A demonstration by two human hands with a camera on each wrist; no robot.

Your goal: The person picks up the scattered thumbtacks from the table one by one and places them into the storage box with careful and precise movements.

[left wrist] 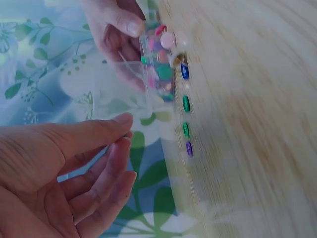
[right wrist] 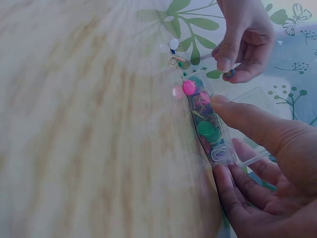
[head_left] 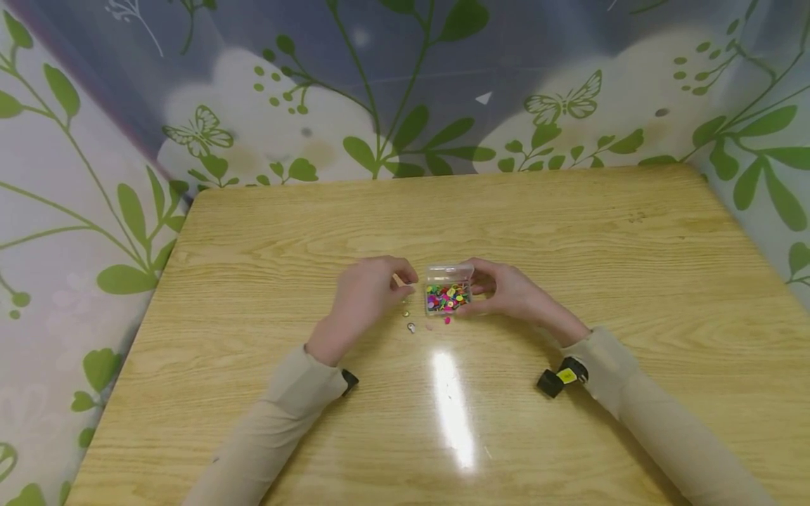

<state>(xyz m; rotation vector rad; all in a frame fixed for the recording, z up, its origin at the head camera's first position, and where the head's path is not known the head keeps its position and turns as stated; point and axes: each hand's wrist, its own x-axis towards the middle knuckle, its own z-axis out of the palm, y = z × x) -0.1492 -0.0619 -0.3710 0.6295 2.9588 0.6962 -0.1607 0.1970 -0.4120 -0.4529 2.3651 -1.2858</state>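
A clear plastic box full of colourful round-headed brads stands on the table with its hinged lid raised. My right hand grips the box's right end, its thumb along the box side in the right wrist view. Left of the box, my left hand pinches a small brad between thumb and forefinger; the fingers mostly hide it. Several loose brads lie in front of the box, including a bright pink one and a silvery one. The left wrist view shows a purple one.
The wooden table reaches a patterned wall at the back. More patterned wall stands at the left and right. A light reflection shines on the tabletop between the forearms. Each wrist carries a black device.
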